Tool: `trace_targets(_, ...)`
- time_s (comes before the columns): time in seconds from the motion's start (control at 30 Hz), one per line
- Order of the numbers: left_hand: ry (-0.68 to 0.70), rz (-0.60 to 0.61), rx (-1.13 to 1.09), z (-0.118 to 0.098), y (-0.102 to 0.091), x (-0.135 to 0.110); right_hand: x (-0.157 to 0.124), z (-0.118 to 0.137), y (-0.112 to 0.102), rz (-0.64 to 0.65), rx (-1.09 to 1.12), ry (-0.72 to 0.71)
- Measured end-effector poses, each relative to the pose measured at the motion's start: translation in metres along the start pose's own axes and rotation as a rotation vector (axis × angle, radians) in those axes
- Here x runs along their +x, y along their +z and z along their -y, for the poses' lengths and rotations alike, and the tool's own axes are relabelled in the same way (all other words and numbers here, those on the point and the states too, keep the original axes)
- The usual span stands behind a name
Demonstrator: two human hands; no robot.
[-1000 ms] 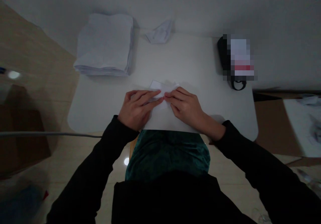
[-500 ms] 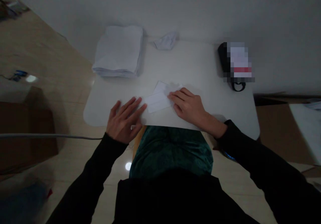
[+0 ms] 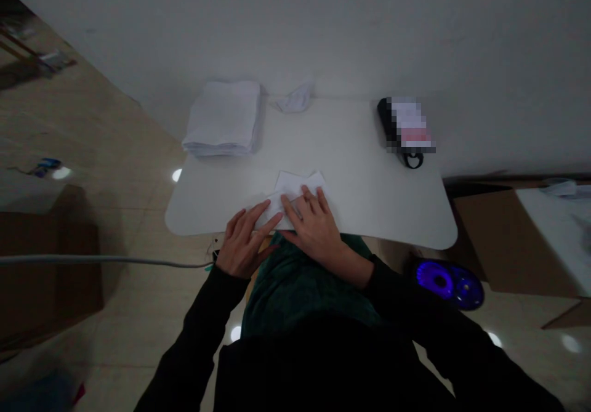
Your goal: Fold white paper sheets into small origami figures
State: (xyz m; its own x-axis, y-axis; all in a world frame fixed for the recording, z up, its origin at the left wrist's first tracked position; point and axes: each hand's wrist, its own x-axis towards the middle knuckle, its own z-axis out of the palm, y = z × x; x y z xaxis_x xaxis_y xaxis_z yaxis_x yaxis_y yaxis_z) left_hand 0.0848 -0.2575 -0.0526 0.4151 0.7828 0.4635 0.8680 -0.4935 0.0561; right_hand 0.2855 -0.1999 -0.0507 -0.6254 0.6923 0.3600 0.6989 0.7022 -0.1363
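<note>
A folded sheet of white paper (image 3: 295, 185) lies near the front edge of a small white table (image 3: 369, 184). My right hand (image 3: 313, 227) rests flat on the paper's near part with its fingers stretched out. My left hand (image 3: 244, 242) lies at the table's front edge, fingers spread, its fingertips touching the paper's left end. Both arms wear black sleeves.
A stack of white sheets (image 3: 224, 118) sits at the table's back left, a crumpled paper piece (image 3: 295, 99) beside it. A black object (image 3: 406, 132) stands at the back right. A grey cable (image 3: 92, 259) runs at left; a purple disc (image 3: 446, 279) lies on the floor.
My right hand slid left along the paper toward the near edge, and my left hand came back to the paper's left end. The view pulled back and the table looks smaller.
</note>
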Motion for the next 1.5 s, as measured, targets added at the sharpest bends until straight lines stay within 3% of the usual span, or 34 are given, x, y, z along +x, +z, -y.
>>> trace_targets(0.13, 0.05, -0.052, 0.018, 0.001, 0.0, -0.001, -0.003, 0.016, 0.011, -0.218, -0.066, -0.056)
trace_targets(0.27, 0.096, -0.044, -0.051, 0.004, -0.004, -0.003, -0.018, 0.012, 0.007, -0.365, 0.019, -0.165)
trace_targets(0.4, 0.059, -0.104, -0.234, 0.005, -0.004, 0.006, -0.029, -0.004, -0.014, -0.412, 0.297, -0.258)
trace_targets(0.53, -0.11, -0.233, -0.54, 0.0, -0.005, 0.032, -0.027, -0.013, -0.044, -0.468, 0.648, -0.266)
trace_targets(0.6, -0.211, -0.24, -0.773, -0.005, -0.007, 0.049, -0.022, -0.012, -0.055, -0.529, 0.842, -0.04)
trace_targets(0.7, -0.391, -0.143, -1.055, -0.009, -0.01, 0.074, -0.012, -0.012, -0.056, -0.622, 0.978, 0.541)
trace_targets(0.73, -0.451, -0.096, -1.095, -0.01, -0.009, 0.082, -0.008, -0.014, -0.052, -0.628, 1.037, 0.677)
trace_targets(0.8, -0.529, -0.064, -1.088, -0.008, -0.005, 0.096, -0.002, -0.022, -0.043, -0.582, 1.171, 0.805)
trace_targets(0.87, -0.546, -0.067, -1.016, -0.004, 0.002, 0.106, 0.002, -0.033, -0.033, -0.474, 1.211, 0.84)
trace_targets(1.03, -0.494, -0.062, -0.747, 0.002, 0.02, 0.107, 0.003, -0.059, -0.027, -0.256, 1.088, 0.723)
trace_targets(1.23, -0.333, -0.039, -0.304, -0.01, 0.019, 0.093, 0.006, -0.075, -0.04, -0.074, 0.831, 0.474)
trace_targets(1.3, -0.234, -0.039, -0.261, -0.011, 0.02, 0.091, 0.008, -0.076, -0.04, -0.059, 0.739, 0.396)
trace_targets(1.43, 0.051, 0.071, -0.324, -0.01, 0.023, 0.087, 0.004, -0.077, -0.037, -0.097, 0.379, 0.279)
trace_targets(1.5, 0.095, 0.107, -0.319, -0.01, 0.021, 0.084, -0.003, -0.079, -0.037, -0.036, 0.304, 0.166)
